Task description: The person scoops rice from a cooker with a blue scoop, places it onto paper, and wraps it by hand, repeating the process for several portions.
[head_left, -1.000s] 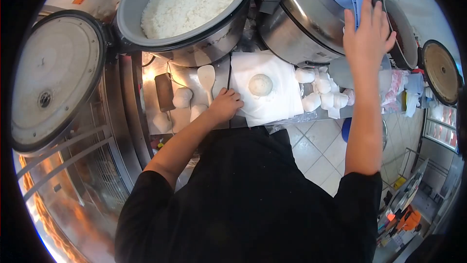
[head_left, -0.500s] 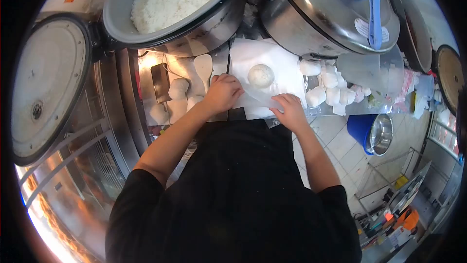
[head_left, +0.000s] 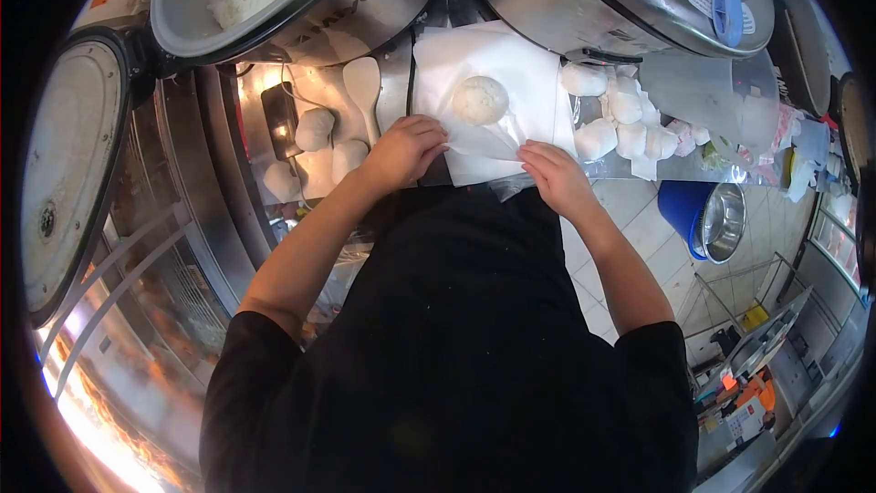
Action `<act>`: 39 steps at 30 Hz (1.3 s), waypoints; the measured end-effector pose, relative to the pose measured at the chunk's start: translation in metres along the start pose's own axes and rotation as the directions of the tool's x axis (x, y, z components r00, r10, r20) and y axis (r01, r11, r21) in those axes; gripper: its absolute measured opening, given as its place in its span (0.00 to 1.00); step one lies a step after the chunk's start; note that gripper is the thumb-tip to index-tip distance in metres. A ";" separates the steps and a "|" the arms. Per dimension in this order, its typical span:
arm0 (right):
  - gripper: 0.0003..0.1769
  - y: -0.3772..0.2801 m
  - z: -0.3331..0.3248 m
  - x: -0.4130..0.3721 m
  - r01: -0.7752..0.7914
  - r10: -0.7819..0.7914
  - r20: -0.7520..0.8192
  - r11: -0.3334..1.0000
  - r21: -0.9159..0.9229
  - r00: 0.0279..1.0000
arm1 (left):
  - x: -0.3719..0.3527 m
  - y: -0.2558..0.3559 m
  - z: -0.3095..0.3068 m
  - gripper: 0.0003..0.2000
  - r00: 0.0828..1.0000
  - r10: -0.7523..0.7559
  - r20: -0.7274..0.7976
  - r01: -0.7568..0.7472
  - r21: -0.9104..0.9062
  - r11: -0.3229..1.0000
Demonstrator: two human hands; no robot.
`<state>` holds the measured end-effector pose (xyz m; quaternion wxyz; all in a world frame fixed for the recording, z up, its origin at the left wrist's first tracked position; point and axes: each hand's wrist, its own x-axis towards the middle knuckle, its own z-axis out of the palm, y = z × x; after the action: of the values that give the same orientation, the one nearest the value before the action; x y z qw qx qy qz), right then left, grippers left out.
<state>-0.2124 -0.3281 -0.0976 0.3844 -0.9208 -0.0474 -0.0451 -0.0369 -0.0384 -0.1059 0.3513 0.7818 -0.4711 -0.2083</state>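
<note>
Your rice ball (head_left: 480, 101) sits on white paper (head_left: 537, 83) around the middle of the tabletop (head_left: 394, 83). At the near edge, your right hand (head_left: 558, 180) has its fingers nearly together, pinching the paper, which creases between them and the ball. Your left hand (head_left: 404, 154) has bent fingers close together at the paper's left side; you cannot tell whether they grip it. Toward the tabletop's left edge lie a white paddle (head_left: 362, 83) and a dark phone (head_left: 279, 119); toward the right, white bundles (head_left: 630, 105) cluster.
</note>
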 end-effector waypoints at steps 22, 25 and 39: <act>0.20 -0.004 -0.006 0.006 -0.088 0.148 0.274 0.972 -0.220 0.950 | 0.007 0.018 -0.015 0.23 0.944 -0.218 0.246 0.166 0.215 0.963; 0.17 -0.007 0.008 0.002 -0.068 0.141 0.271 0.963 -0.262 0.952 | 0.002 0.003 0.004 0.17 0.973 -0.062 0.222 -0.008 0.299 0.954; 0.27 -0.043 0.030 0.026 -0.318 0.360 0.083 0.893 -0.318 0.929 | 0.029 0.002 -0.007 0.04 0.990 -0.025 0.138 -0.009 0.239 0.971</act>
<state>-0.1902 -0.2753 -0.0858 0.2384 -0.9632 0.0947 0.0807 -0.0198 -0.0619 -0.0992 0.2198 0.8038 -0.5131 -0.2059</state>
